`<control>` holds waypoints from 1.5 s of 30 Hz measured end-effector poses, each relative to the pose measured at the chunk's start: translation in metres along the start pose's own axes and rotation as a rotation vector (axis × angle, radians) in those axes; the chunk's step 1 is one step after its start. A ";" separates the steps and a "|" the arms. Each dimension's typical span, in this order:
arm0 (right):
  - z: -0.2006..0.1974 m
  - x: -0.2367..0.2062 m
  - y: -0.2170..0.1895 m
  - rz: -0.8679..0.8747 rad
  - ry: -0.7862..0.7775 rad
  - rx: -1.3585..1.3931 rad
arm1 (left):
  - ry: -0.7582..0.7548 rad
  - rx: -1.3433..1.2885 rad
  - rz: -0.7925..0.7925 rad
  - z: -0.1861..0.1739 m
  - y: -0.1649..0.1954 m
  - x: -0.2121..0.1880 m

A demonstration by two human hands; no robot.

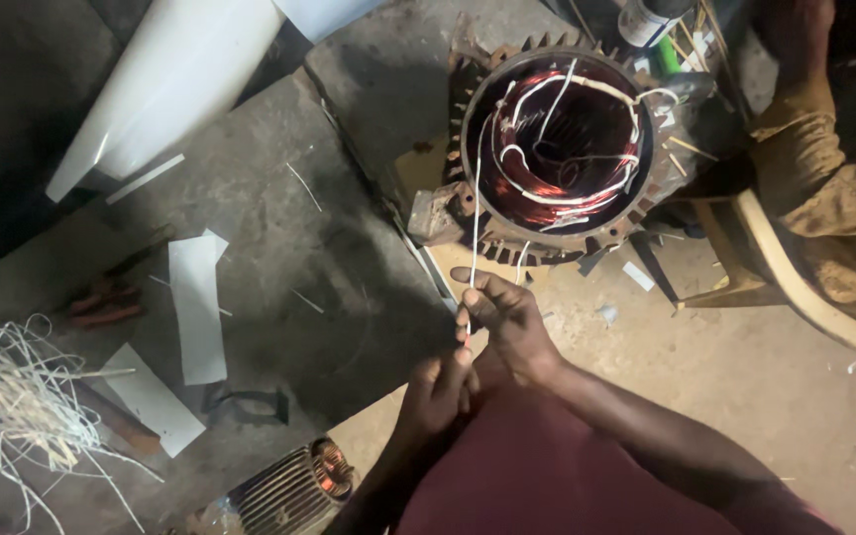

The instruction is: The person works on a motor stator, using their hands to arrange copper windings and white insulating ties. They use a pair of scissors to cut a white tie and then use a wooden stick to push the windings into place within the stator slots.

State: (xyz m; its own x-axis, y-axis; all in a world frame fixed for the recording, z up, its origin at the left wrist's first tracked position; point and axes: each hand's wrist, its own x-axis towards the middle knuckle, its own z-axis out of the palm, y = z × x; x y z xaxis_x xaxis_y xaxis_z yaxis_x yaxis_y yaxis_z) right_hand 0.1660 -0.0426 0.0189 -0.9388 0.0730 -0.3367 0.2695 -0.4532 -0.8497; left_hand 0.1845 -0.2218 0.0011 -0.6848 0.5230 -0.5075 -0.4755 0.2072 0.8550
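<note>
A large motor stator (557, 149) with a finned metal housing lies on the floor, its copper windings showing inside with white sleeving looped over them. A thin white sleeve strand (475, 223) runs from the stator's left rim down to my hands. My right hand (502, 317) pinches the strand just below the stator. My left hand (440, 386) grips the same strand's lower end, right beneath the right hand.
Strips of white insulation paper (197, 302) lie on the floor at left, beside a tangle of pale strands (12, 396). A small finned motor part (294, 485) sits near the bottom. Another person's leg (824, 188) is at the right. A white object (165, 84) leans at top left.
</note>
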 end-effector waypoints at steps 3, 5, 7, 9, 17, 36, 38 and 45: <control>0.000 -0.008 0.001 0.099 0.068 -0.086 | -0.108 0.169 0.195 -0.024 0.013 0.016; -0.003 -0.013 0.006 0.107 0.070 -0.158 | 0.036 0.345 0.401 -0.033 0.035 0.026; -0.009 -0.017 0.011 0.030 0.018 -0.222 | 0.169 0.674 0.801 -0.039 0.069 0.058; -0.019 -0.023 0.013 -0.030 0.015 -0.381 | 0.057 1.020 1.169 -0.038 0.102 0.094; -0.064 -0.056 -0.002 -0.074 0.128 -0.889 | -0.417 1.220 1.181 -0.045 0.141 0.133; -0.073 -0.001 -0.004 -0.678 0.403 -1.274 | -0.123 1.302 1.142 -0.037 0.135 0.129; -0.073 0.000 -0.009 -0.652 0.465 -1.194 | -0.054 1.305 1.190 -0.037 0.137 0.133; -0.082 -0.019 -0.008 -0.361 0.477 -0.959 | -0.086 1.376 1.074 -0.041 0.155 0.134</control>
State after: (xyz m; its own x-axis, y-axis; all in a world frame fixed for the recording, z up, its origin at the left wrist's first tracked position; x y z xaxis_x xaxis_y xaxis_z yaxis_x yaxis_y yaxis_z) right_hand 0.1990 0.0323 -0.0007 -0.8724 0.4867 0.0452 0.2458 0.5168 -0.8201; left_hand -0.0032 -0.1536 0.0614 -0.3040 0.9155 0.2636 0.9360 0.2356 0.2614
